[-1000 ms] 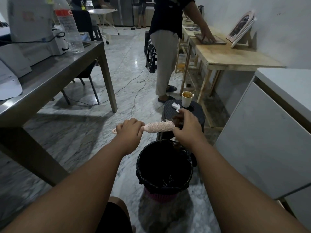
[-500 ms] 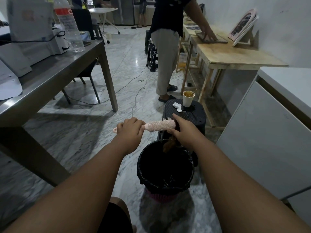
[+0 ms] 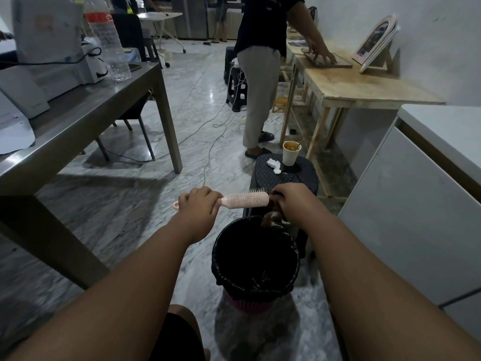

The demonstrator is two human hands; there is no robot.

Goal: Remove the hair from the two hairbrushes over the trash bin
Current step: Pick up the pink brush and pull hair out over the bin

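A pink hairbrush (image 3: 244,199) lies level in the air above the far rim of the trash bin (image 3: 223,272), which is lined with a black bag. My left hand (image 3: 199,204) is closed around its handle. At the brush's tip, my right hand (image 3: 292,201) pinches a brown clump of hair (image 3: 269,218) that hangs down from the bristles to just over the bin's rim. Only one hairbrush is in view.
A black stool (image 3: 307,170) behind the bin carries a paper cup (image 3: 291,153) and a crumpled tissue (image 3: 274,164). A person (image 3: 260,74) stands at a wooden table (image 3: 369,87). A steel table (image 3: 78,118) is on the left, a white cabinet (image 3: 416,217) on the right.
My right hand slid from the brush's end downward, drawing the clump of hair off the bristles so it now dangles over the bin. The left hand kept the brush steady.
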